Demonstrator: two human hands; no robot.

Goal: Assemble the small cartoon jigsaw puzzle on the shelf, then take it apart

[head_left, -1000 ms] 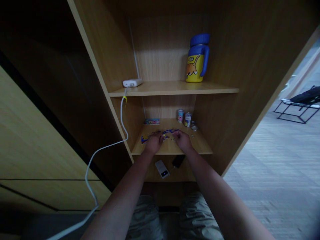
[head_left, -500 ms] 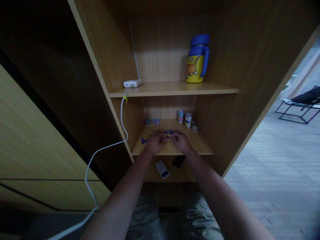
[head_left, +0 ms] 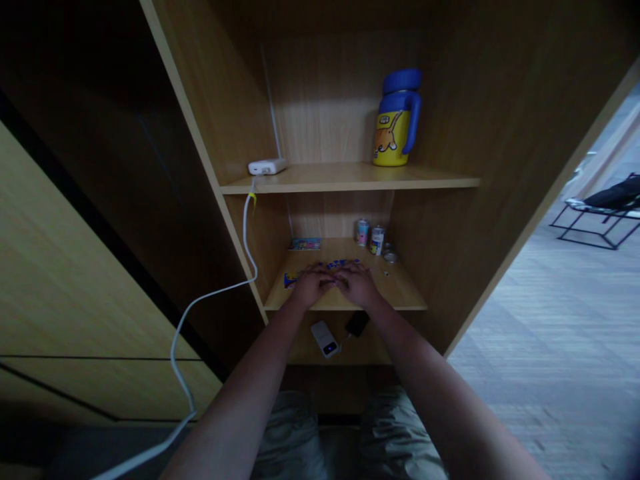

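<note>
A cluster of small blue patterned pieces, much like jigsaw pieces, lies on the middle shelf. My left hand rests low over the near side of the cluster, its fingers stretched forward. Beside it my right hand lies palm down with fingers spread over the pieces, and the thumbs almost meet. No held object shows in either hand, though the palms hide what is beneath. Partly behind my left hand is a blue and yellow printed piece. One tiny loose bit sits to the right.
At the back stand a colourful printed strip, a pink-blue can, a white-blue can and round lids. Above are a mug and a white device with a hanging cable. Below lie a power bank and phone.
My right hand has shifted slightly left and its fingers have gone from a pinch to lying spread over the pieces. My left hand's fingers have stretched out flatter.
</note>
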